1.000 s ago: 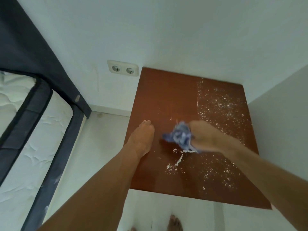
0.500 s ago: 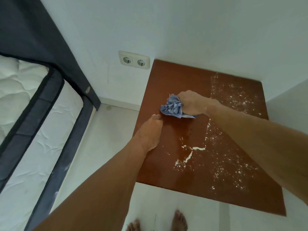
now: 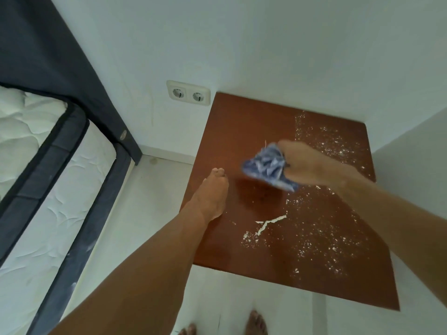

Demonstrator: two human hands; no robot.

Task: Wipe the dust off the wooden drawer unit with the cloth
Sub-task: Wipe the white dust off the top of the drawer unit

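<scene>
Seen from above: a reddish-brown wooden drawer unit point(image 3: 244, 131) set into the far right corner, against a white wall point(image 3: 266, 44) at the far side and another at the right. Left part of its top wiped bare and glossy; right part and near-right area speckled with white dust point(image 3: 321, 233), with a thin swept line of it point(image 3: 271, 221) near the middle. On the far wall, just left of the unit, a white double socket point(image 3: 188, 93). Pale floor point(image 3: 145, 189) below, with a white skirting strip at the wall's foot. At the left, a quilted white mattress point(image 3: 31, 189) with dark piping, and dark fabric point(image 3: 48, 52) draped above it. Bare toes point(image 3: 257, 321) visible at the near edge.

Left hand point(image 3: 211, 197) flat on the left edge of the unit's top, fingers point(image 3: 219, 172) straight and pressed together, pointing to the far side, holding nothing.

Right hand point(image 3: 307, 165) over the middle of the top, blurred with motion, curled in a fist around a crumpled blue cloth point(image 3: 267, 165). Cloth bunched and sticking out to the left of the fist, its loose lower corner hanging toward the wood near the border between bare and dusty areas. Impossible to tell whether the cloth touches the surface. Cloth near the left hand's fingertips but apart from them, a strip of clean wood between.
</scene>
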